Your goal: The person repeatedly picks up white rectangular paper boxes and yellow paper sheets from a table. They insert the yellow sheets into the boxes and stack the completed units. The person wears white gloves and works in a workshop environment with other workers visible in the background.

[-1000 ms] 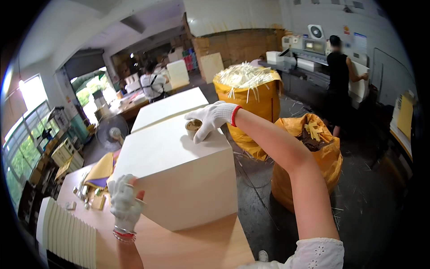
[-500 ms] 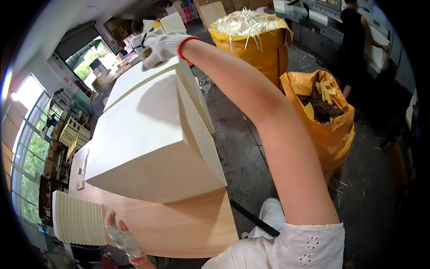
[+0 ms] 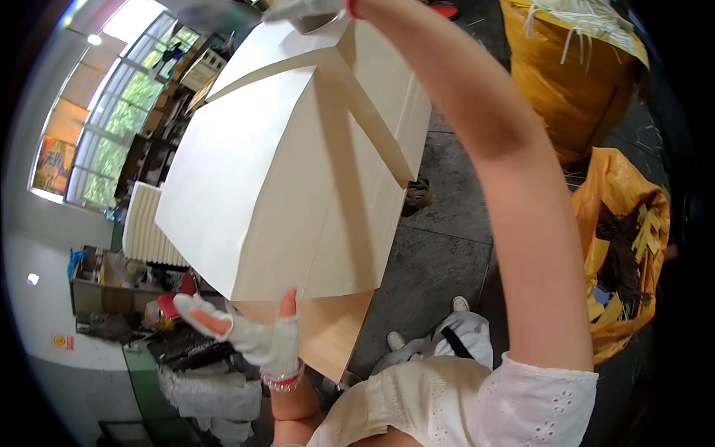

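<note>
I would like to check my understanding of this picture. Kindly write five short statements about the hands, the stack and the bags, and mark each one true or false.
1. The left hand is gloved, with some bare skin on its fingers. True.
2. The left hand holds a round thing. False: it is open and empty; the round thing is at the right hand, which the top edge cuts off.
3. The near stack stands on the floor. False: it rests on the table.
4. The near bag holds brown and yellow scraps. True.
5. The far bag is left of the table. False: it is on the right.
</note>
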`<control>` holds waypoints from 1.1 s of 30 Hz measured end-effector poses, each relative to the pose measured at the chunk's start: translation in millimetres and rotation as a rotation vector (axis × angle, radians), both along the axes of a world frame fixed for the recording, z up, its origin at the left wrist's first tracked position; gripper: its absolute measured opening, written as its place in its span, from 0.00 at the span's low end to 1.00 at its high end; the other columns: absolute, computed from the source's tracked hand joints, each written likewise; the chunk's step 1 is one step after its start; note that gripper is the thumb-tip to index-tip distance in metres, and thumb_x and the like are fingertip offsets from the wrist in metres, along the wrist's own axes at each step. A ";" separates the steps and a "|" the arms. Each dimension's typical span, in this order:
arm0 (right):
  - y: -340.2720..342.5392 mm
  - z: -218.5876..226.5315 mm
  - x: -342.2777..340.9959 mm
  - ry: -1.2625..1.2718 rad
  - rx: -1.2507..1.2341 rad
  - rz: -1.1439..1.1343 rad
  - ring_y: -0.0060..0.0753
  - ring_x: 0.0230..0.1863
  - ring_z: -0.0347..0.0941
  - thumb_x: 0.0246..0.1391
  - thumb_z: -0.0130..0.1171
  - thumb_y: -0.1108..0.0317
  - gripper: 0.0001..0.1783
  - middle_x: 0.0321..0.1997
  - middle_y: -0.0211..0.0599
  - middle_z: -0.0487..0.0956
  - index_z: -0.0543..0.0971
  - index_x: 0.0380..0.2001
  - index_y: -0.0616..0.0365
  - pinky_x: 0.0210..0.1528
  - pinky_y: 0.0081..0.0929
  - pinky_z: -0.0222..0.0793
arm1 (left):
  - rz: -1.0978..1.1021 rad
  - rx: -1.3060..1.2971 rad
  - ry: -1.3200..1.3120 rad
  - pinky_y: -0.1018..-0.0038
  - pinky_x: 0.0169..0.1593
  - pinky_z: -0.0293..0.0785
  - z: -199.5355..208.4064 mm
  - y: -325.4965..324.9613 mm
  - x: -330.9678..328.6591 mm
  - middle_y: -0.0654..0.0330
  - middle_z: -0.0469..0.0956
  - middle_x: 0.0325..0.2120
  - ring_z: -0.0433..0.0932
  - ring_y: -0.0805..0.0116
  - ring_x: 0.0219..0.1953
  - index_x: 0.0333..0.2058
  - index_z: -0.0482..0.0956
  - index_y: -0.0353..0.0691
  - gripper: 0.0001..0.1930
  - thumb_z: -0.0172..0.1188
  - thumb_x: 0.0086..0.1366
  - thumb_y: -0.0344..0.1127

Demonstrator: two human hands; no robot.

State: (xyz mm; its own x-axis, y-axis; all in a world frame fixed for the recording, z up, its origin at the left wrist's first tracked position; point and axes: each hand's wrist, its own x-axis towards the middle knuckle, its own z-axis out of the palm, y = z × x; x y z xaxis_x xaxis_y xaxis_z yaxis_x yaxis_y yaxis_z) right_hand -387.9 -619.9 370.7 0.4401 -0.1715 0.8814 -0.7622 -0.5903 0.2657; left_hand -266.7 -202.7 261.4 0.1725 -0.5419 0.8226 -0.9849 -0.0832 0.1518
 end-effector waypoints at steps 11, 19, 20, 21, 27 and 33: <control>83.8 -222.3 -135.0 -1.328 0.880 1.086 0.33 0.49 0.76 0.65 0.50 0.54 0.26 0.53 0.38 0.77 0.69 0.60 0.59 0.53 0.36 0.72 | -0.074 -0.094 0.323 0.62 0.64 0.61 -30.9 -12.4 -2.7 0.47 0.46 0.68 0.56 0.53 0.66 0.68 0.33 0.33 0.62 0.75 0.50 0.44; 206.1 -397.8 -99.3 -1.594 1.842 0.609 0.25 0.38 0.76 0.66 0.50 0.58 0.22 0.43 0.34 0.78 0.69 0.57 0.60 0.41 0.26 0.76 | 0.699 0.345 -0.275 0.81 0.42 0.77 -80.3 6.7 3.5 0.51 0.77 0.45 0.80 0.66 0.39 0.59 0.56 0.23 0.53 0.78 0.45 0.51; 215.1 -404.1 -93.4 -1.584 1.935 0.541 0.25 0.37 0.75 0.66 0.48 0.58 0.22 0.43 0.35 0.77 0.68 0.57 0.60 0.41 0.28 0.76 | 0.910 0.521 -0.294 0.80 0.39 0.78 -81.0 5.2 -1.5 0.51 0.77 0.44 0.81 0.66 0.37 0.59 0.56 0.22 0.54 0.76 0.45 0.54; 221.1 -414.9 -89.4 -1.565 1.983 0.566 0.27 0.37 0.76 0.66 0.48 0.58 0.21 0.43 0.36 0.77 0.69 0.56 0.59 0.42 0.30 0.77 | 0.844 0.456 -0.258 0.79 0.37 0.78 -80.4 2.3 -1.3 0.51 0.77 0.43 0.81 0.65 0.35 0.58 0.56 0.22 0.55 0.75 0.45 0.58; 203.6 -442.2 -58.8 -1.784 2.285 0.497 0.35 0.42 0.76 0.65 0.49 0.55 0.23 0.50 0.42 0.77 0.70 0.56 0.57 0.45 0.36 0.75 | 0.492 0.193 -0.013 0.71 0.31 0.78 -118.7 12.3 -1.2 0.54 0.77 0.39 0.80 0.62 0.27 0.58 0.58 0.24 0.57 0.74 0.42 0.63; 161.1 -462.4 -22.8 -1.612 2.347 0.505 0.34 0.46 0.72 0.65 0.47 0.57 0.22 0.52 0.38 0.74 0.67 0.57 0.57 0.50 0.38 0.72 | 0.304 0.113 0.237 0.65 0.50 0.73 -179.9 6.5 1.2 0.52 0.70 0.50 0.75 0.57 0.47 0.57 0.62 0.31 0.46 0.78 0.45 0.44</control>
